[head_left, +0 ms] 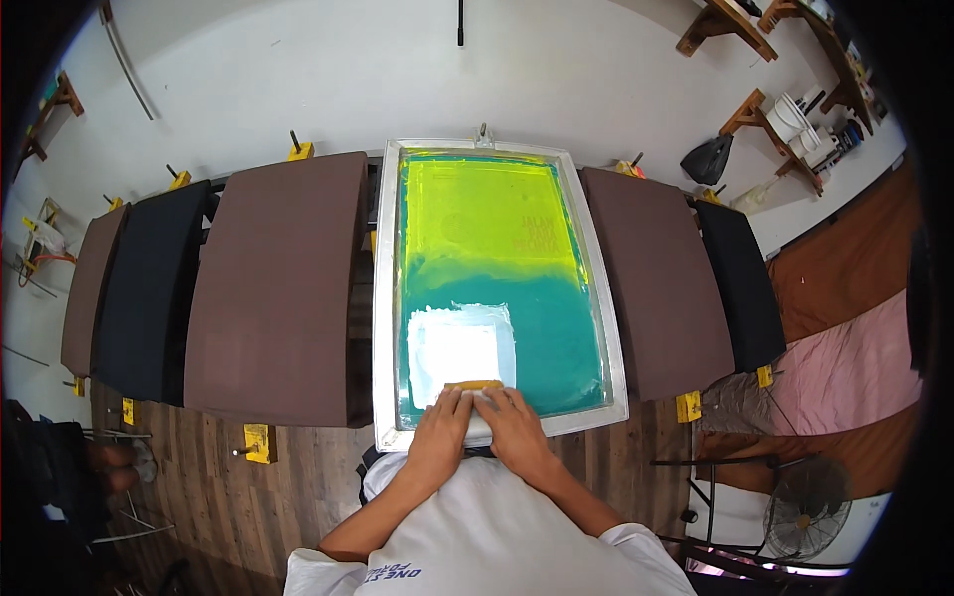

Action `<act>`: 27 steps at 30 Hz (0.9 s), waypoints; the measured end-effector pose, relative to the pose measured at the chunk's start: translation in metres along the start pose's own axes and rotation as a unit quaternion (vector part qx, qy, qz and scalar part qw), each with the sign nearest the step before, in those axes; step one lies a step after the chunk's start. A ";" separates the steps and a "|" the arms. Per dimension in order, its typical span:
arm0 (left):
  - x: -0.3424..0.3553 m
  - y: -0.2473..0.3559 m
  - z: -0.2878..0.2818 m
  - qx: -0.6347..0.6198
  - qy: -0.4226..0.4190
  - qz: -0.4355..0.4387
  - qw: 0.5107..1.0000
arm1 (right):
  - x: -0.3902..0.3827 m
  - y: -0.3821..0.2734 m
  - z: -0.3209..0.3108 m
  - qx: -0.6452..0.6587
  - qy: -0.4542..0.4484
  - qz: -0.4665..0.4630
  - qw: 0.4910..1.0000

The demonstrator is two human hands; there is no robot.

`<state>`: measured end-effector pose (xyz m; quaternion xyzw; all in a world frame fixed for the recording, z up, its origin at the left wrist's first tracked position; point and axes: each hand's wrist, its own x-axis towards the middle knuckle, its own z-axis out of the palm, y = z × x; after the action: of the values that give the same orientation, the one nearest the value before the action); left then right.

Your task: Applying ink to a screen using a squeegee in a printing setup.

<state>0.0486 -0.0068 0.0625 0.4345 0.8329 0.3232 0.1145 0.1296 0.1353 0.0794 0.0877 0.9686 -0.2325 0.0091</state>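
Note:
My left hand (444,425) and my right hand (514,425) are side by side, both closed on a squeegee (475,385) with a yellowish blade at the bottom of an aluminium-framed screen (613,368). The screen's mesh (542,328) is teal in the lower part and bright yellow-green in the upper part, where faint stencil lettering shows. A thick square patch of white ink (457,348) lies on the lower left, just beyond the blade. My fingers hide much of the squeegee's handle.
Brown pads (268,288) and black pads (144,288) flank the screen, with yellow clamps (260,444). Shelves (725,30) hang on the white wall. A standing fan (805,507) is at lower right. What looks like another person's leg (114,467) shows at lower left.

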 end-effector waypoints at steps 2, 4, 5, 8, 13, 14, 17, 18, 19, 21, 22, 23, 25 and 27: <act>-0.004 -0.006 0.005 -0.010 -0.035 -0.003 0.999 | -0.001 0.003 0.000 0.002 0.003 -0.002 1.000; -0.007 0.003 -0.004 -0.019 -0.051 -0.010 0.998 | -0.004 -0.002 -0.015 0.017 -0.070 0.010 0.997; -0.008 0.006 -0.006 -0.027 -0.068 -0.013 0.997 | -0.005 -0.003 -0.013 0.017 -0.072 0.009 0.997; -0.011 0.000 0.001 0.031 -0.051 -0.003 0.998 | -0.014 -0.006 -0.004 0.001 0.010 -0.001 1.000; -0.013 0.004 -0.007 0.043 -0.096 -0.021 0.994 | -0.011 -0.007 -0.015 0.030 -0.071 0.001 0.997; -0.013 0.005 -0.007 0.064 -0.081 -0.010 0.995 | -0.012 -0.007 -0.011 0.030 -0.073 0.001 0.997; -0.017 -0.002 0.001 0.077 -0.068 -0.011 0.995 | -0.011 -0.005 -0.003 0.002 -0.030 -0.010 1.000; -0.016 0.001 -0.004 0.077 -0.069 -0.013 0.995 | -0.010 -0.007 -0.011 0.024 -0.064 -0.003 0.998; -0.015 0.004 -0.010 0.042 -0.098 -0.026 0.994 | -0.008 -0.007 -0.016 0.046 -0.097 0.003 0.994; -0.007 0.006 -0.015 0.008 -0.126 -0.039 0.991 | -0.003 -0.004 -0.020 0.027 -0.070 -0.014 0.997; -0.002 0.005 -0.017 0.027 -0.088 -0.034 0.995 | 0.002 -0.003 -0.021 0.007 -0.042 -0.031 0.999; 0.004 0.004 -0.018 0.046 -0.051 -0.028 0.997 | 0.012 -0.003 -0.022 0.007 -0.022 -0.035 0.999; 0.022 -0.008 -0.022 0.044 -0.019 -0.026 0.999 | 0.033 0.001 -0.020 0.005 -0.024 -0.018 1.000; 0.043 -0.020 -0.020 0.053 0.032 -0.022 0.998 | 0.056 0.010 -0.015 0.003 0.023 -0.039 0.999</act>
<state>0.0001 0.0105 0.0691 0.4107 0.8614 0.2902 0.0715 0.0769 0.1595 0.0851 0.0554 0.9705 -0.2334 -0.0227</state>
